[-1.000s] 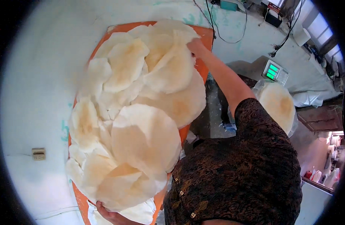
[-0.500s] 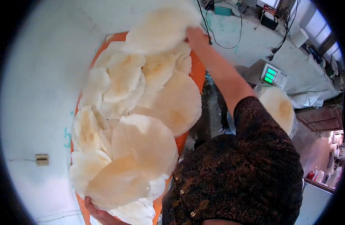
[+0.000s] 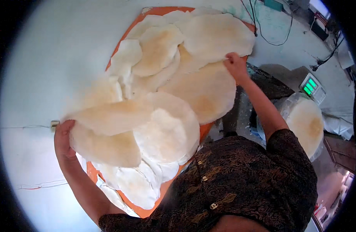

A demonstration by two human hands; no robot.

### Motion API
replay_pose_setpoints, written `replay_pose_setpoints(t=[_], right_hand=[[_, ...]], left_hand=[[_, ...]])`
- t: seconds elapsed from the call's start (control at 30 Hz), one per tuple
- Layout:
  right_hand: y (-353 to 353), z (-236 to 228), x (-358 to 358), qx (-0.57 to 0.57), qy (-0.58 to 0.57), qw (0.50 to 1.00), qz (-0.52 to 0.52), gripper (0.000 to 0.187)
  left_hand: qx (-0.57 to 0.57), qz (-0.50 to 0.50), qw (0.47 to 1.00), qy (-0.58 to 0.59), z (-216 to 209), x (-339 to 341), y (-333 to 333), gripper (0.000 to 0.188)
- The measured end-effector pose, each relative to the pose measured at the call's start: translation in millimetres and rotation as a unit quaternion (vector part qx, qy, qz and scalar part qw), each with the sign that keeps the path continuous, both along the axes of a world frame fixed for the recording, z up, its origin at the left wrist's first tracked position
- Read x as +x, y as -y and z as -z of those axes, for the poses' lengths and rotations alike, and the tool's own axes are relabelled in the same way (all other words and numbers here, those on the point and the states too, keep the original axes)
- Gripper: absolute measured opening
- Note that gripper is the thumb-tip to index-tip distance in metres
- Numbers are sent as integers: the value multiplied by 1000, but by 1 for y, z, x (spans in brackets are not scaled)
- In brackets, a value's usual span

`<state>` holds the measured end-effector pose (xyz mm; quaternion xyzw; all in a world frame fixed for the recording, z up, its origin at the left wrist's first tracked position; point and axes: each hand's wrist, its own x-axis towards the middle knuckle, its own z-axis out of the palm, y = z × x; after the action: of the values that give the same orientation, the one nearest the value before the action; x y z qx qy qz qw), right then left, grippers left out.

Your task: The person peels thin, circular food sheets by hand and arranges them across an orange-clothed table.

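Many thin, round, pale flatbreads with browned centres overlap on an orange-topped table (image 3: 205, 130). At the left edge, my left hand (image 3: 64, 139) is closed on the rim of a flatbread (image 3: 112, 115) lifted and tilted over the others. Another toasted sheet hangs just beneath it. My right hand (image 3: 236, 69) is at the far right, fingers curled together at the border between a large flatbread (image 3: 220, 34) at the back and a wide flatbread (image 3: 209, 91) in the middle. Its fingertips pinch an edge there; exactly which sheet is hard to see.
To the right, a stack of flatbreads (image 3: 306, 123) sits in clear plastic beside a scale (image 3: 313, 88) with a lit green display. Black cables (image 3: 288, 33) run along the back right wall. A small wall socket (image 3: 54, 125) is at the left.
The flatbread my right hand held raised at the back now lies on the others. My left hand has risen up the left side, lifting a flatbread. The view has shifted.
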<state>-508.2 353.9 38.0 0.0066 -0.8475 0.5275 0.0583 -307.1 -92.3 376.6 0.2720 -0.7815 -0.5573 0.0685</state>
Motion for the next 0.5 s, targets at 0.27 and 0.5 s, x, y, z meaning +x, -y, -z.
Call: replay_pose_setpoints(t=[0.27, 0.5], right_hand=[[112, -122, 123, 7, -368, 902, -226, 62], [83, -156, 55, -85, -413, 878, -225, 22]], left_hand=[[-16, 72, 997, 9, 4, -19, -92, 24], [-89, 234, 963, 97, 7, 13, -103, 27]])
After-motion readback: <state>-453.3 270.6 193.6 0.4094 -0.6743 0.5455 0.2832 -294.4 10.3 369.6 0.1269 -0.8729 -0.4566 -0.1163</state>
